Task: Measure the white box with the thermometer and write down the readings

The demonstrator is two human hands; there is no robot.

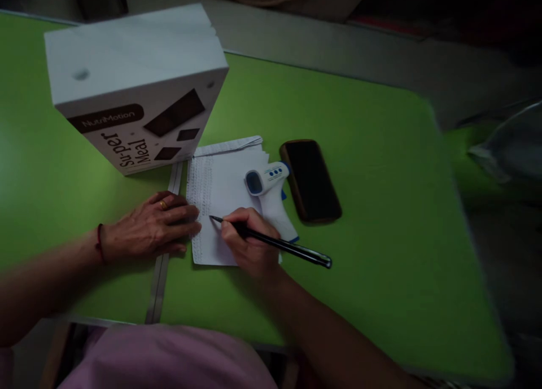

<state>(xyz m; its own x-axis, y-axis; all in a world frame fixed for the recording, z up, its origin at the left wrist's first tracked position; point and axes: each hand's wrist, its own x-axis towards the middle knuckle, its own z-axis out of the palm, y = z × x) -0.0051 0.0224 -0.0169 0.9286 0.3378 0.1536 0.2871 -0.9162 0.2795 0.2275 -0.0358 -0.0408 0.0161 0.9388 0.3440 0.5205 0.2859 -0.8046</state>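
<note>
A black pen (292, 249) is gripped in my right hand (254, 245), its tip at the paper. Under it lies a white notepad (226, 180) with columns of small handwriting down its left side. My left hand (156, 225) rests flat, fingers stretched out, with the fingertips on the pad's left edge. It wears a ring and a dark red wrist string. A white and blue infrared thermometer (275, 200) lies across the pad's right side, just beyond my right hand.
A dark phone in a brown case (312, 181) lies right of the thermometer. A tall white box (139, 90) labelled NutriMotion stands at the back left on the green table (393, 225). A metal seam strip (159, 282) crosses the table near my left hand.
</note>
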